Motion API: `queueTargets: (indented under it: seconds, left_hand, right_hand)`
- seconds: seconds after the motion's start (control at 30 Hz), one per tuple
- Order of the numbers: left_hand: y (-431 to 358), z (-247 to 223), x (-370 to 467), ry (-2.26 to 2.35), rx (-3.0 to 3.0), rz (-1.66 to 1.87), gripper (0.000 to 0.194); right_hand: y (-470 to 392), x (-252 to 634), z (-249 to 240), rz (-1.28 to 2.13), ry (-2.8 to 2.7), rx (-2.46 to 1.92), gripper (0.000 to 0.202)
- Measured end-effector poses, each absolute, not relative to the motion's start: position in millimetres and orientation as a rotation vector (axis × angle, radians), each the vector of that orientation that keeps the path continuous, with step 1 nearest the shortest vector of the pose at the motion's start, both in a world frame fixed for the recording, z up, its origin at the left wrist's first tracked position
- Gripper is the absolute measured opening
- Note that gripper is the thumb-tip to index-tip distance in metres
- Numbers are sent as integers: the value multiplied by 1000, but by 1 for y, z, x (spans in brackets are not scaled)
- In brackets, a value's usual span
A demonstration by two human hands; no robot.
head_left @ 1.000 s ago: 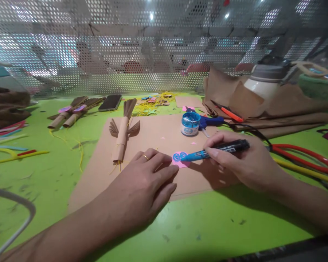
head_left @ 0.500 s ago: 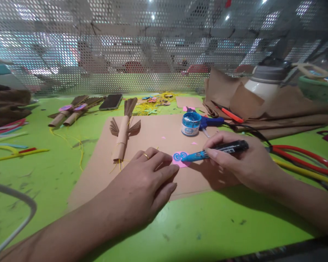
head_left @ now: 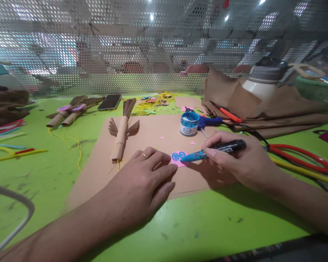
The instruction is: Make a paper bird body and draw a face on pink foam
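A small pink paper piece [head_left: 180,164] with two blue spiral marks [head_left: 178,156] lies on a brown paper sheet [head_left: 150,131]. My left hand [head_left: 144,182] rests with fingers stretched out, fingertips touching the pink piece's left edge. Pinched in my right hand [head_left: 235,160] is a blue marker [head_left: 198,155] with a black end, its tip at the lower side of the right-hand spiral. Beyond my left hand lies a brown paper roll [head_left: 121,140] with pleated paper fans and yellow strings. Behind the marker stands an open jar of blue paint [head_left: 189,125].
A blue glue gun [head_left: 210,122] lies behind the jar. Red-handled scissors [head_left: 303,158] sit right of my right hand. Two finished-looking rolls [head_left: 71,114], a phone [head_left: 109,102] and yellow strings [head_left: 155,103] are at the back. A white bottle [head_left: 262,85] stands far right before perforated mesh [head_left: 125,54].
The blue lines of the spirals look slightly thicker. The whole view has shifted a little; both hands keep nearly the same pose, with the marker tip still at the pink piece.
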State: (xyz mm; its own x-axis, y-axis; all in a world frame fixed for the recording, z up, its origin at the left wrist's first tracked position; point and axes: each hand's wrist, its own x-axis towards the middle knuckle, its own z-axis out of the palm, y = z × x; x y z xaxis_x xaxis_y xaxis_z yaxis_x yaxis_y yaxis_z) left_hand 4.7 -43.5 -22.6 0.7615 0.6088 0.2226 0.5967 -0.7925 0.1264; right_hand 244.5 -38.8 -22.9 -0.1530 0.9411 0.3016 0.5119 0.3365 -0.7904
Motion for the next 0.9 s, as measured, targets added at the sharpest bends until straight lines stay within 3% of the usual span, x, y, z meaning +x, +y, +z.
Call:
queueTargets:
  seconds: [0.9]
  left_hand:
    - [-43,-24,4,1006,2877,403,29]
  right_hand:
    - [-38,244,-23,656,-1792,-1316,5]
